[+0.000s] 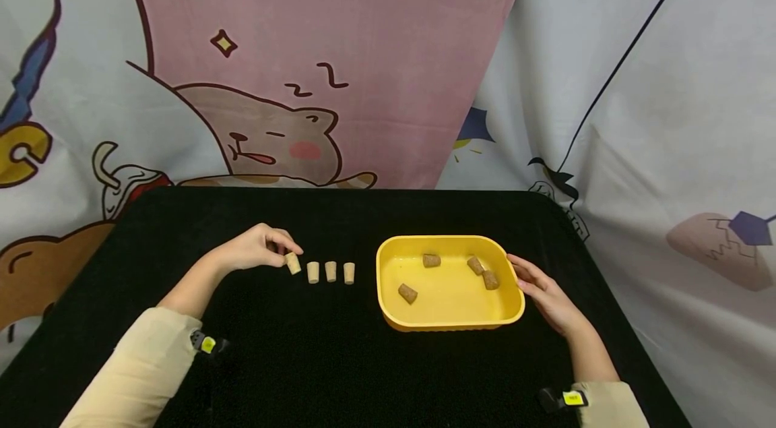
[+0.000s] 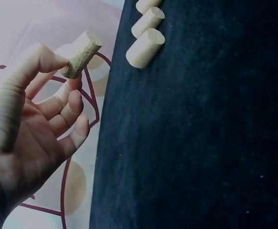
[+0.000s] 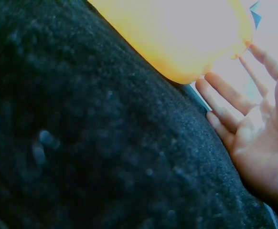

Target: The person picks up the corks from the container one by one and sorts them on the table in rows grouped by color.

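Observation:
My left hand (image 1: 257,247) pinches a pale tapered cork (image 1: 293,263) between thumb and fingers; in the left wrist view this cork (image 2: 83,53) leans at a slant. Just right of it, three more pale corks (image 1: 331,271) stand in a row on the black cloth. A yellow plastic tub (image 1: 448,317) sits further right, with several darker brown corks (image 1: 408,293) lying scattered on its bottom. At the tub's right side, my right hand (image 1: 548,296) touches the rim with its fingers extended; the right wrist view shows those fingertips against the yellow wall (image 3: 177,71).
A black cloth (image 1: 291,360) covers the table. Behind it hangs a pink and white curtain (image 1: 394,44) printed with cartoon animals, and more white fabric (image 1: 667,178) drapes along the right side.

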A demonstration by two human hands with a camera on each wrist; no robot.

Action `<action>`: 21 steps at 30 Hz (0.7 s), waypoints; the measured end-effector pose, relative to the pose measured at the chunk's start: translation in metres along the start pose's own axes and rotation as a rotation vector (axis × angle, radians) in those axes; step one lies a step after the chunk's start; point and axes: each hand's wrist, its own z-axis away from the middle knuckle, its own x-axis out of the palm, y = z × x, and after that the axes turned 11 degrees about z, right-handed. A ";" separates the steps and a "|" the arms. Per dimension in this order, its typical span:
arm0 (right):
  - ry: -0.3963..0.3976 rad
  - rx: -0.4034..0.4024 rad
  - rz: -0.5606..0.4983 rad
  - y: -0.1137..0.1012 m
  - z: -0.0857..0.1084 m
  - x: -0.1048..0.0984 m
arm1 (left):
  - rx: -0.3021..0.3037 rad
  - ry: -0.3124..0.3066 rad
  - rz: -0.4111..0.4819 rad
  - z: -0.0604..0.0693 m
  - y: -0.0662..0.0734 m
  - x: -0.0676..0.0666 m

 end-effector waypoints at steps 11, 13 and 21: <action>0.019 0.030 -0.009 -0.002 0.000 0.001 | -0.042 -0.026 0.027 -0.003 -0.025 0.000; 0.017 0.035 -0.010 -0.002 0.000 0.001 | -0.049 -0.025 0.031 -0.003 -0.029 0.001; 0.023 0.030 0.003 -0.002 0.000 0.001 | -0.059 -0.025 0.021 -0.004 -0.041 0.001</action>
